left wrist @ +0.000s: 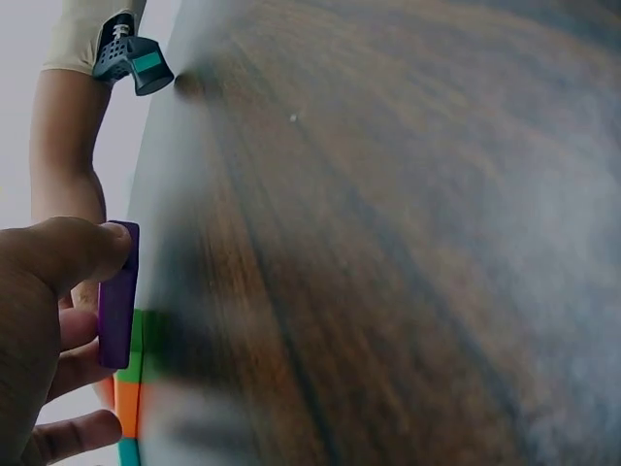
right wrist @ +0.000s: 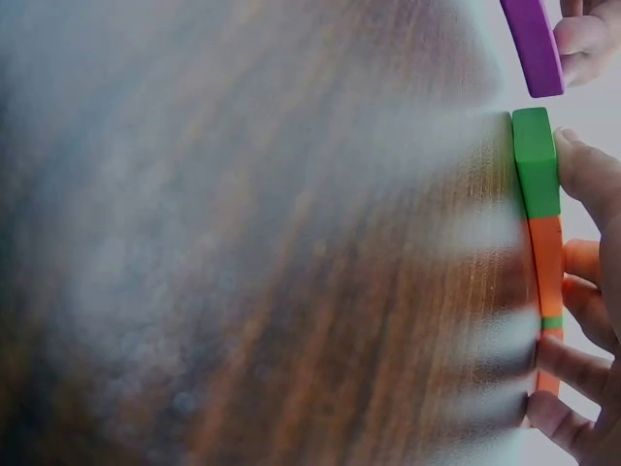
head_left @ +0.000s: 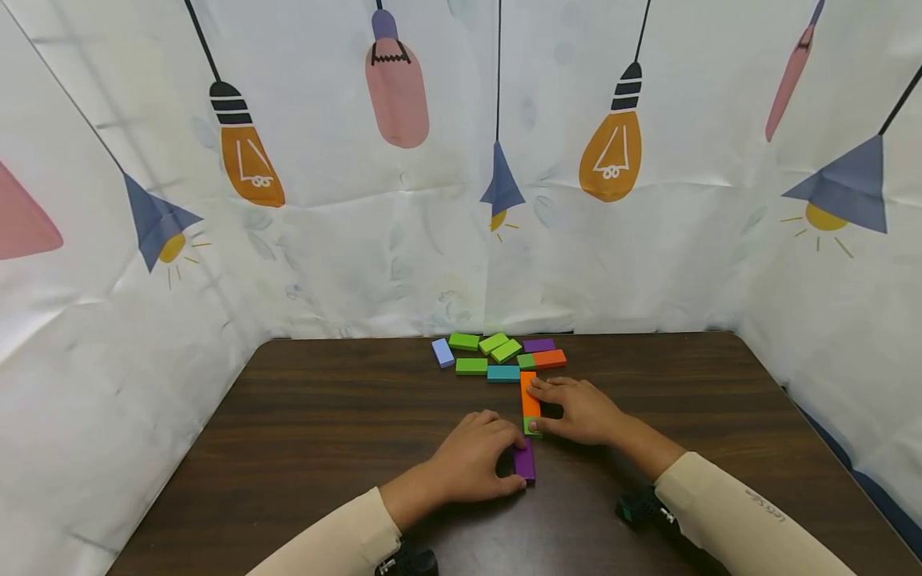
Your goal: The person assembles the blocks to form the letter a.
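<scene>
My left hand (head_left: 471, 460) pinches a purple block (head_left: 525, 462) lengthwise, thumb at its near end and fingertips at its far end. In the left wrist view the purple block (left wrist: 117, 296) stands out beside the thumb. My right hand (head_left: 583, 412) rests its fingertips along the side of an orange block (head_left: 529, 394), and its thumb touches a green block (head_left: 531, 426) at the near end of the orange one. In the right wrist view a gap shows between the purple block (right wrist: 535, 47) and the green block (right wrist: 536, 160); the green and orange ones meet end to end.
Beyond the hands, a teal block (head_left: 503, 374), a red-orange block (head_left: 550, 358), a light blue block (head_left: 442, 353) and several green blocks lie near the table's back edge. The dark wooden table (head_left: 324, 432) is surrounded by a white cloth (head_left: 324, 264) printed with lamps.
</scene>
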{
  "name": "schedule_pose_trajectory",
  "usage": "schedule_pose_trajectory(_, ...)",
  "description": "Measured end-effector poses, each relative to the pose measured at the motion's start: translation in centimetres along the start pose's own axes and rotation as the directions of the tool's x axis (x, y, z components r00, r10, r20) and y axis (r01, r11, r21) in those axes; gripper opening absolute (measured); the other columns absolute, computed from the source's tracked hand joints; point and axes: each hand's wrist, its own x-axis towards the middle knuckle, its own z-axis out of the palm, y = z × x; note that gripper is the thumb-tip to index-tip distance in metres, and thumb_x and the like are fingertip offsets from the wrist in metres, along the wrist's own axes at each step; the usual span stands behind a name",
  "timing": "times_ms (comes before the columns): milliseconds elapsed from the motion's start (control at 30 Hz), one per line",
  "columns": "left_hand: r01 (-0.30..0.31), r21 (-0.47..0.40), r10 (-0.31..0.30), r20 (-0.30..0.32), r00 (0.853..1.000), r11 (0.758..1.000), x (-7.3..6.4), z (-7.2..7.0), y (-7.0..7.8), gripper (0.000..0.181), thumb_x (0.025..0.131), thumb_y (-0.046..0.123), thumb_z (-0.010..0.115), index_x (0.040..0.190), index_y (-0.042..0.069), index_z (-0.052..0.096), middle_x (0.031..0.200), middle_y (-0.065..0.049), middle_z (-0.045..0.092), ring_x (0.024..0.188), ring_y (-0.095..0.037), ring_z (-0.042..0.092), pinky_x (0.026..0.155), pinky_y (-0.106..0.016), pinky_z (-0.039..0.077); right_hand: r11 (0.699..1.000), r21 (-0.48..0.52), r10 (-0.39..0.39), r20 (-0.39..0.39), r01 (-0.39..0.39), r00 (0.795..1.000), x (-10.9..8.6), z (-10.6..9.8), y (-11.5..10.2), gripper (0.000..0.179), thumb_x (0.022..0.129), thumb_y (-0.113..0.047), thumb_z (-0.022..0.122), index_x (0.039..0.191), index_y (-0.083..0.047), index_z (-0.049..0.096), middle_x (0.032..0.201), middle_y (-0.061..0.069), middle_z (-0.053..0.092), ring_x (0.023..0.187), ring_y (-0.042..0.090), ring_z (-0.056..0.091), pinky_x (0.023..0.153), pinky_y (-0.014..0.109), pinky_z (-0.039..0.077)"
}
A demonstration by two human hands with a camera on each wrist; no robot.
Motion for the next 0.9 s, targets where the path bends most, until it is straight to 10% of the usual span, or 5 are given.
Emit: schedule_pose_trajectory(900, 0.048, 0.032, -0.048, 0.014, 0.999, 0.998, -0.31, 0.34, 0.36, 0.043, 0.086, 0.051, 0.078, 0.121, 0.026, 0.072, 0.124, 0.010, 0.065, 0.118, -0.013, 0.054, 0.106, -0.042, 0.042, 1.000, -0.005, -0.001, -0.005, 0.001, 1.000, -0.05, -0.07, -0.23, 0.075, 0.093, -0.063, 0.064, 0.152, -0.018, 0.052, 0.155, 0.002, 0.048, 0.141, 0.035, 0.045, 0.107, 0.075, 0.029)
